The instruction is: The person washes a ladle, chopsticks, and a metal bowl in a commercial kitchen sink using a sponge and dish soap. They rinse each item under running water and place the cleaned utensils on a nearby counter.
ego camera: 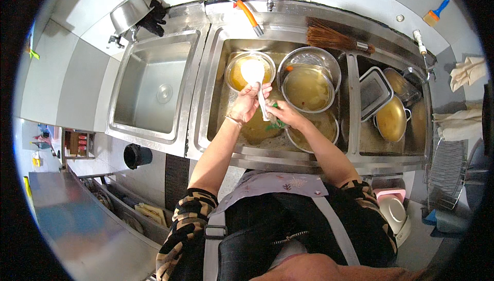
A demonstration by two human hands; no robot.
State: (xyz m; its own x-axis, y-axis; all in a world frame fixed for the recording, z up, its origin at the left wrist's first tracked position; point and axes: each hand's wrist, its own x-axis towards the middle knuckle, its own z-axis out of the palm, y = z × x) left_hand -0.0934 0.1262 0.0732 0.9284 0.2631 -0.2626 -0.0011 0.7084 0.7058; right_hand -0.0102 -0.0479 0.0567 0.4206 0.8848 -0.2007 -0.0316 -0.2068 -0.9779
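Observation:
My left hand grips a white spoon or ladle near the base of its handle, with the bright, washed-out bowl pointing away from me. By the lower end of that handle, my right hand is closed around a wet green-and-tan scrubber or cloth, partly hidden by the fingers. Under the spoon's bowl stands a round metal basin of yellowish liquid. Right of it, a metal bowl with murky liquid overlaps a larger metal basin. Another round vessel is partly behind my right forearm.
These vessels stand in a steel sink holding cloudy water. An orange-hosed faucet hangs over its back edge, near a brush broom. The right basin holds a rectangular tray and a yellowish pot. Another sink basin is at left.

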